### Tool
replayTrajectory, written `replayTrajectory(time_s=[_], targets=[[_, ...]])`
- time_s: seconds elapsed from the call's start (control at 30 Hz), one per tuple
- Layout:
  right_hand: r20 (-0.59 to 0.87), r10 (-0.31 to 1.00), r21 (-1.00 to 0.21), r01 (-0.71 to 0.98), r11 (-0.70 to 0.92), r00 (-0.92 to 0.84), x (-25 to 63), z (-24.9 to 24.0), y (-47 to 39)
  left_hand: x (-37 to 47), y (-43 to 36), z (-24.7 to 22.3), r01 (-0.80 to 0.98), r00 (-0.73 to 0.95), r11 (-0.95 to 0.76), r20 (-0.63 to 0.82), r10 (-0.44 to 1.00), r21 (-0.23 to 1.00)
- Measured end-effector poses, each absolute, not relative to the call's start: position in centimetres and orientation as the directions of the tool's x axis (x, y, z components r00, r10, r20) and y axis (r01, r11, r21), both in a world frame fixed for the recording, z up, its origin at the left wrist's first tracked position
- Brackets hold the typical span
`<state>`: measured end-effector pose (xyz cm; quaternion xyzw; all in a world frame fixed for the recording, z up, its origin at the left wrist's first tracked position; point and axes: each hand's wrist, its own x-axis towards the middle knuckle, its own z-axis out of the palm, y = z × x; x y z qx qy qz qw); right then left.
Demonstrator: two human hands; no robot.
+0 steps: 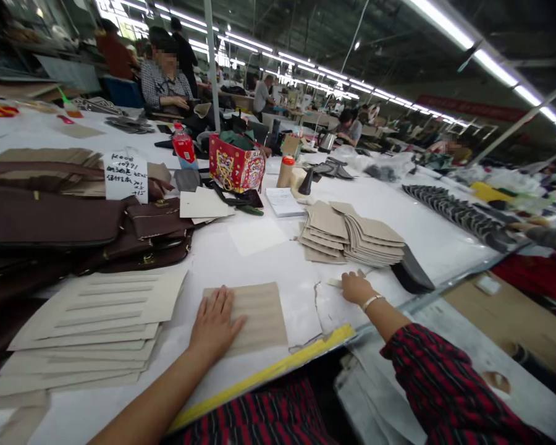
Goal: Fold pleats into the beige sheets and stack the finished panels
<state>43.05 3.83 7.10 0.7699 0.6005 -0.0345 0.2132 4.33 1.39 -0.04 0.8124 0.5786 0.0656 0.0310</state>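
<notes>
My left hand (215,321) lies flat, fingers stretched out, on a beige rectangular panel (262,315) with faint stripes across it. To the right, my right hand (356,288) is closed low over the white table (208,256), with a small pale strip (334,282) poking out from its fingers. Just beyond that hand sits a stack of beige cut pieces (352,232). Left of my left hand is a fanned pile of cream panels with slots (106,309).
Dark brown bags (50,222) and a handwritten card (126,176) are at the left. Farther back stand a red patterned box (236,164), a bottle (184,147) and a notepad (285,202). Yellow tape (269,374) lines the near edge. A co-worker (167,77) sits across the table.
</notes>
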Motion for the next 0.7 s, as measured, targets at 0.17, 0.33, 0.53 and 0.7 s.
replayTrajectory(time_s=[0.17,0.33,0.53,0.7], targets=[[-0.337,0.929,0.243,0.967,-0.072,0.154,41.8,9.6,4.1,3.7,1.9,0.1,0.925,0.327,-0.321,0.005,0.945,0.205],[-0.034,0.987,-0.555,0.818,-0.148,0.155,34.7,11.4,4.0,2.3,1.5,-0.3,0.912,0.340,-0.336,0.024,0.940,0.236],[-0.142,0.987,-0.810,0.564,-0.160,0.076,25.6,8.7,5.8,2.3,0.9,-0.6,0.912,0.348,-0.357,0.079,0.934,0.204],[-0.191,0.975,-0.679,0.702,-0.215,0.113,24.1,8.3,4.6,2.9,0.8,-0.3,0.917,0.331,-0.343,0.090,0.939,0.204]])
